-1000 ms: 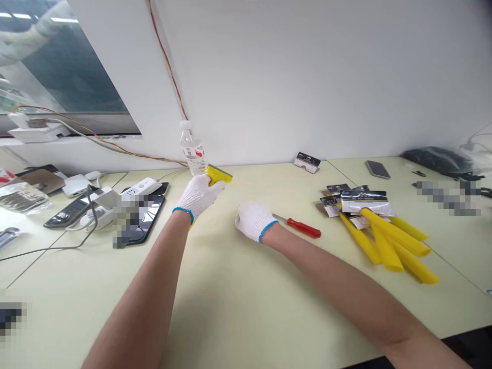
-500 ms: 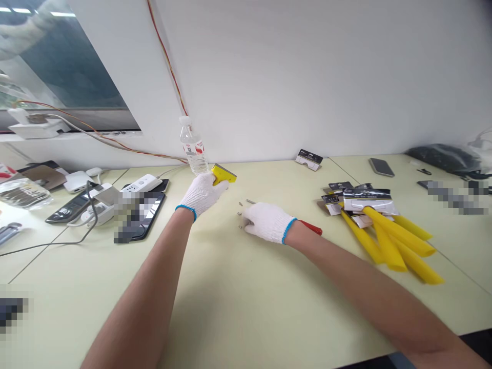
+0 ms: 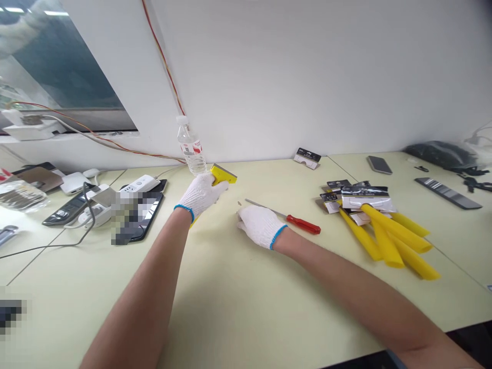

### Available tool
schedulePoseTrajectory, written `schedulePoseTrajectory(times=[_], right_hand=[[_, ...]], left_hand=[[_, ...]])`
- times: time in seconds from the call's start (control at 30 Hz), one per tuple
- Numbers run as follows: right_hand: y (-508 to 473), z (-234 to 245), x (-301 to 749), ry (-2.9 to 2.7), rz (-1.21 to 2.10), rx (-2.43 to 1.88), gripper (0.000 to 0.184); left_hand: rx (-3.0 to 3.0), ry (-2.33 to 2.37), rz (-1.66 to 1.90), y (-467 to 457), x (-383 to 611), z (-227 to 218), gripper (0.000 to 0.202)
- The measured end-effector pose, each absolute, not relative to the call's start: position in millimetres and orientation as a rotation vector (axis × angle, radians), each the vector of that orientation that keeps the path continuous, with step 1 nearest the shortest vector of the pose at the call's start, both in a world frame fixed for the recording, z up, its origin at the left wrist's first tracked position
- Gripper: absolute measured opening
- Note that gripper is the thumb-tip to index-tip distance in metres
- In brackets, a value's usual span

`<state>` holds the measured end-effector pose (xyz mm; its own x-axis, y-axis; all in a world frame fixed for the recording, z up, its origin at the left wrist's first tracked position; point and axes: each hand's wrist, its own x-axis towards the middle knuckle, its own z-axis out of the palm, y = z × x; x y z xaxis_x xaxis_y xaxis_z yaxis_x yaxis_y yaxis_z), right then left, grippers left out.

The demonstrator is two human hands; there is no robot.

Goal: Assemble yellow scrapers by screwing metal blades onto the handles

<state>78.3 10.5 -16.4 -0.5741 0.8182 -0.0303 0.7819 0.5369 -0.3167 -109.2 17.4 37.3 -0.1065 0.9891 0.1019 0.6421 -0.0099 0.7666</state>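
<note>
My left hand (image 3: 200, 193), in a white knit glove, is closed round a yellow scraper (image 3: 222, 175) and holds it just above the pale table (image 3: 238, 297). My right hand (image 3: 258, 225), gloved too, rests on the table with its fingers curled down; small screws (image 3: 239, 204) lie by its fingertips, and whether it pinches one is hidden. A red-handled screwdriver (image 3: 295, 220) lies just behind the right hand, its shaft pointing left.
A water bottle (image 3: 191, 147) stands at the wall behind the scraper. Phones, a power strip (image 3: 140, 184) and cables crowd the left side. Several yellow scrapers with packaging cards (image 3: 388, 233) lie at the right, with a phone (image 3: 378, 164) and a dark strip (image 3: 448, 193) beyond.
My right hand drew back slightly toward me and to the left, uncovering the screwdriver's shaft. The left hand with the scraper has barely moved.
</note>
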Motion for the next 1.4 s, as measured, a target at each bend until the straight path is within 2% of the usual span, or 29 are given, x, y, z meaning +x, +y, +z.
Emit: schedulePoseTrajectory(times=[0.1,0.2,0.4,0.5,0.63,0.8,0.93,1.13,1.23,1.4], right_hand=[[25.0,-9.5,88.9,-2.495,0.491,-1.361,0.040],[42.6,0.7,98.8,-2.279,0.430,-1.388,0.041],[57.2,-1.3,103.9,-2.190,0.333,-1.370,0.042],[55.5,-5.0,102.8,-2.167,0.308,-1.351,0.062],[55.5,-6.6,102.2,-2.126,0.295,-1.316,0.061],[65.7,-12.8,101.0,-2.065,0.324,-1.298,0.085],[73.1,-16.2,104.5,-2.031,0.346,-1.272,0.076],[73.7,-14.4,119.0,-2.005,0.360,-1.236,0.079],[74.7,-11.3,124.9,-2.009,0.356,-1.252,0.075],[76.0,-7.7,156.1,-2.070,0.352,-1.323,0.083]], left_hand=[[1.706,1.736,0.935,18.2,-106.5,36.0,0.017],[1.754,1.700,0.876,19.7,-99.8,32.4,0.022],[1.728,1.666,0.755,19.1,-79.5,29.9,0.029],[1.687,1.639,0.759,17.9,-73.5,29.8,0.028],[1.654,1.625,0.759,19.4,-71.4,24.8,0.027],[1.665,1.610,0.751,21.9,-70.7,18.2,0.028],[1.629,1.571,0.750,21.0,-70.7,19.4,0.027],[1.443,1.383,0.817,19.8,-72.7,20.7,0.021],[1.360,1.351,0.843,19.3,-71.7,21.0,0.020],[1.302,1.507,0.942,19.4,-74.8,23.1,0.018]])
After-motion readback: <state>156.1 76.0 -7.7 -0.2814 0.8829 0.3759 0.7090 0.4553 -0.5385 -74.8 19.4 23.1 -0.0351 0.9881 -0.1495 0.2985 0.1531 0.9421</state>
